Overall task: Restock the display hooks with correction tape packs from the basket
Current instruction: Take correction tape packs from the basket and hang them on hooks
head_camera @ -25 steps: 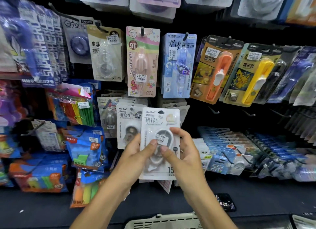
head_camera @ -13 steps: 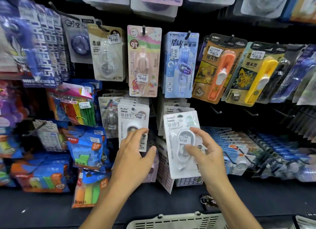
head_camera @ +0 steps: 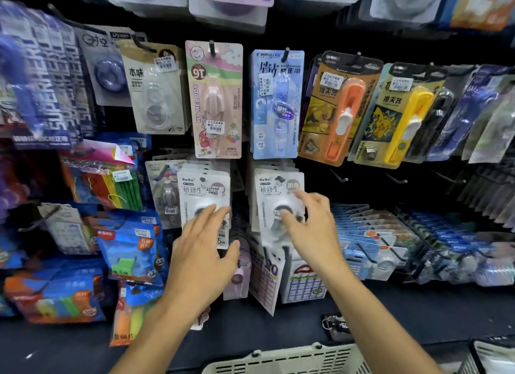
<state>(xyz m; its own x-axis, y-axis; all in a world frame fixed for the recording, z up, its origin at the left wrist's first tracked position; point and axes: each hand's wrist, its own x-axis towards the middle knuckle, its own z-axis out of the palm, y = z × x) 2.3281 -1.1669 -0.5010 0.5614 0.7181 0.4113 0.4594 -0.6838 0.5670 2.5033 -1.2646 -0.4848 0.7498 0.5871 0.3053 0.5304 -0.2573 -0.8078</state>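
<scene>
Both hands lie spread flat, holding nothing: left hand [head_camera: 200, 251] presses the left white pack [head_camera: 204, 195], right hand [head_camera: 312, 228] the right white pack [head_camera: 278, 195], both upright on hooks; basket [head_camera: 289, 359] sits below, nearer the right.

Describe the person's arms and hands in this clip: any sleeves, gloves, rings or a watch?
Both forearms enter from the bottom edge bare as far as the frame shows: no sleeves visible. The left hand and right hand wear no gloves, and no ring, watch or bracelet shows on the fingers or wrists. The right hand's fingers are slightly motion-blurred.
</scene>
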